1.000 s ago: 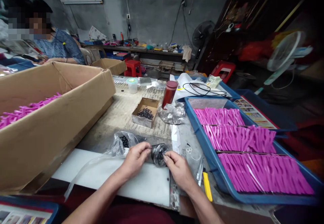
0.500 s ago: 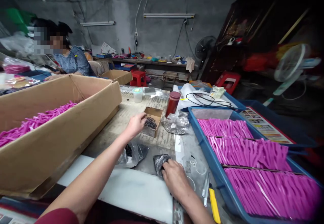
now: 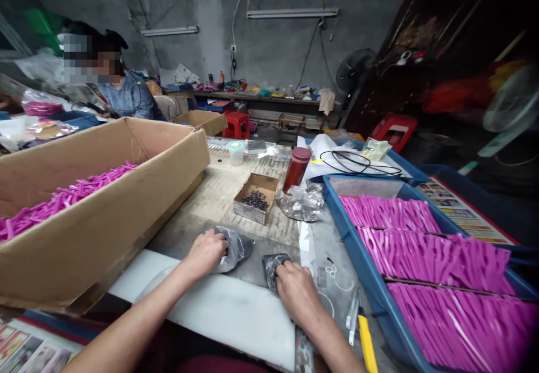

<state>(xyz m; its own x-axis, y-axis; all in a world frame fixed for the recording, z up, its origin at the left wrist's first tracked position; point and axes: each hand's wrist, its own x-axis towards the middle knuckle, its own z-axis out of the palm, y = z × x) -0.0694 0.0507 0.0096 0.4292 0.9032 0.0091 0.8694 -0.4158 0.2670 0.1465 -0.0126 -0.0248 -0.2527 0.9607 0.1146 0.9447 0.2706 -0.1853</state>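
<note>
My left hand (image 3: 207, 254) is closed, with its fingers curled down into the mouth of a clear plastic bag (image 3: 238, 249). Whatever lies under those fingertips is hidden. To the right, my right hand (image 3: 297, 289) has its bent fingers at a small dark plastic bag (image 3: 273, 269), fingertips out of sight inside it or against it. Beyond both hands stands a small open cardboard box (image 3: 250, 214) holding many tiny dark metal pieces (image 3: 256, 199). A white sheet (image 3: 227, 317) lies on the table under my forearms.
A large cardboard box (image 3: 105, 215) of pink strips fills the left. On the right is a blue tray (image 3: 337, 215) with rows of pink strips (image 3: 442, 249). A yellow-handled tool (image 3: 366, 342), a red-brown jar (image 3: 297, 169) and a silvery bag (image 3: 304, 203) lie nearby. Another person (image 3: 130, 95) sits far left.
My left hand has come back from the small cardboard box to the clear plastic bag nearer me. My right hand stays at the dark bag. The view has shifted slightly.
</note>
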